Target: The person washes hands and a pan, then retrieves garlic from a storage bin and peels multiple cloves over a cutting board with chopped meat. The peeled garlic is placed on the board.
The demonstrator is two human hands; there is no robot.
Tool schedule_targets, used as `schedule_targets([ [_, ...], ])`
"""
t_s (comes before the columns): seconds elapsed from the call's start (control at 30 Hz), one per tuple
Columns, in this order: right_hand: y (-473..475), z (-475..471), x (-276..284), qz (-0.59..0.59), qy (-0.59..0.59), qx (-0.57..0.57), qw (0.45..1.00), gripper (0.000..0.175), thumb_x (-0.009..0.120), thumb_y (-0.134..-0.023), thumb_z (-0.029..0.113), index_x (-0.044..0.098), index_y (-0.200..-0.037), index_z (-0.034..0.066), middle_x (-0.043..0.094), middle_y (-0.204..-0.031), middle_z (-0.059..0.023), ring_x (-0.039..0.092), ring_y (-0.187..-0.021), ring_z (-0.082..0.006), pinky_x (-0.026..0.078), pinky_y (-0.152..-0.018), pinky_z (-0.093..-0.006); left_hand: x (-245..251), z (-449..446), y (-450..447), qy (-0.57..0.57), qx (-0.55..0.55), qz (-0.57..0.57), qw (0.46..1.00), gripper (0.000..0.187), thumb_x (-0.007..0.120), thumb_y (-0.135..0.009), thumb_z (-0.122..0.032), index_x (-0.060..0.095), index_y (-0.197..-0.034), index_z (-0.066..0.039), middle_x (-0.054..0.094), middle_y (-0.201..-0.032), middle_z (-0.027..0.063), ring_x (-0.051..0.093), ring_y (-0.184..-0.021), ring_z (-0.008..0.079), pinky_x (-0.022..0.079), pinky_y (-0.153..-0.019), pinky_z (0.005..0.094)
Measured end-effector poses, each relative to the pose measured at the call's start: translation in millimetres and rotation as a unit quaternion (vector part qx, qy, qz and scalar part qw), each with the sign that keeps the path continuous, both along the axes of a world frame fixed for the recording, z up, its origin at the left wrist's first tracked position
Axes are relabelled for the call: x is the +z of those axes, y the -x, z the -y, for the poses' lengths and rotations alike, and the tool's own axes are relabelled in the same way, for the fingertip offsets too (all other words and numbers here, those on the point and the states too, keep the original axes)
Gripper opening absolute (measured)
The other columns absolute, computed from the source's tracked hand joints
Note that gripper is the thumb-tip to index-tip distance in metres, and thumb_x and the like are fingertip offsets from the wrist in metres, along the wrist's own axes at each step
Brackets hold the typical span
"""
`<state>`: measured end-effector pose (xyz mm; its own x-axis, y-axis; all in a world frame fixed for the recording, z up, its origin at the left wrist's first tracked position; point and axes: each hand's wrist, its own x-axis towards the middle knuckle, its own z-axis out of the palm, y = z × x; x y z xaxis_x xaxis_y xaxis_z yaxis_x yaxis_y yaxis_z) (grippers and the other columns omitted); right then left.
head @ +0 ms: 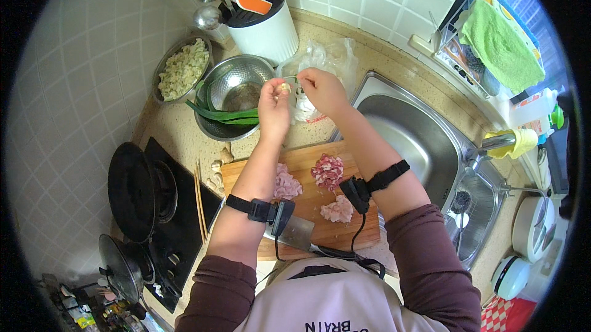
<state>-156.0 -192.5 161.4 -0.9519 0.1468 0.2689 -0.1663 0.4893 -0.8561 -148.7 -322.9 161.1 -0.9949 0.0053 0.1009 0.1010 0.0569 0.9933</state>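
Observation:
My left hand [274,106] is closed around the white end of some green onions [226,115], whose green leaves seem to trail over a steel bowl [265,62]. Just to its right, my right hand [318,87] is raised over a clear plastic bag [339,55], its thumb and forefinger pinched together; whether something thin is between them cannot be told. Nearer me, a wooden cutting board [304,203] bears piles of pale meat [286,182], red meat [328,170] and pinkish fatty meat [338,209]. A cleaver [298,232] lies flat at its near edge.
A bowl of chopped cabbage [184,69] and a white utensil holder [268,36] stand at the back. Garlic cloves [214,177], ginger [226,155] and chopsticks [200,203] lie left of the board. A black wok [131,191] is at the left; a steel sink [411,129] is at the right.

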Motion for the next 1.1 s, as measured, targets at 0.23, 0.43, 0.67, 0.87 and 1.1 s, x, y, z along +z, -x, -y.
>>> schedule_targets([
  [0.23,-7,-5,13,0.101,0.184,0.122,0.97,0.023,0.064,-0.076,0.021,0.062,-0.084,-0.0009,0.064,-0.071,-0.0062,0.058,-0.061,-0.0108,0.046,-0.056,-0.0251,-2,-3,-3,0.078,-0.015,-0.086,0.993,0.018,0.048,-0.089,-0.003,0.054,-0.105,-0.004,0.056,-0.084,-0.0009,0.044,-0.065,0.0044,0.038,-0.058,0.0185],
  [0.43,-11,-13,15,0.159,0.303,0.143,0.929,0.017,0.061,-0.078,0.015,0.062,-0.083,-0.0014,0.064,-0.073,-0.0057,0.059,-0.062,-0.0098,0.048,-0.055,-0.0218,6,0,-8,0.137,-0.046,-0.08,0.986,0.019,0.048,-0.088,-0.002,0.057,-0.105,-0.002,0.058,-0.082,0.0,0.046,-0.066,0.0059,0.04,-0.061,0.0201],
  [0.67,-15,-14,19,0.161,0.296,0.141,0.931,0.015,0.059,-0.081,0.012,0.061,-0.086,-0.0024,0.064,-0.075,-0.0067,0.059,-0.064,-0.0095,0.049,-0.06,-0.0215,18,-1,-11,0.147,-0.038,-0.096,0.984,0.019,0.051,-0.087,-0.004,0.06,-0.103,-0.002,0.059,-0.077,0.0012,0.047,-0.065,0.0068,0.041,-0.061,0.0208],
  [0.87,-15,-11,22,0.139,0.319,0.137,0.927,0.014,0.058,-0.076,0.011,0.061,-0.077,-0.0027,0.062,-0.069,-0.0079,0.058,-0.06,-0.0107,0.047,-0.055,-0.0221,23,2,-11,0.25,-0.033,-0.187,0.949,0.018,0.051,-0.085,-0.003,0.061,-0.099,-0.001,0.063,-0.093,0.0177,0.061,-0.086,0.0289,0.046,-0.076,0.0328],
  [1.1,-12,-8,14,0.143,0.302,0.082,0.939,0.01,0.057,-0.072,0.008,0.058,-0.069,-0.0014,0.058,-0.061,-0.0052,0.054,-0.053,-0.0092,0.042,-0.049,-0.0222,16,-3,-8,-0.016,-0.051,0.038,0.998,0.018,0.046,-0.09,-0.008,0.058,-0.103,-0.002,0.061,-0.081,0.0034,0.047,-0.059,0.0064,0.041,-0.054,0.0199],
])
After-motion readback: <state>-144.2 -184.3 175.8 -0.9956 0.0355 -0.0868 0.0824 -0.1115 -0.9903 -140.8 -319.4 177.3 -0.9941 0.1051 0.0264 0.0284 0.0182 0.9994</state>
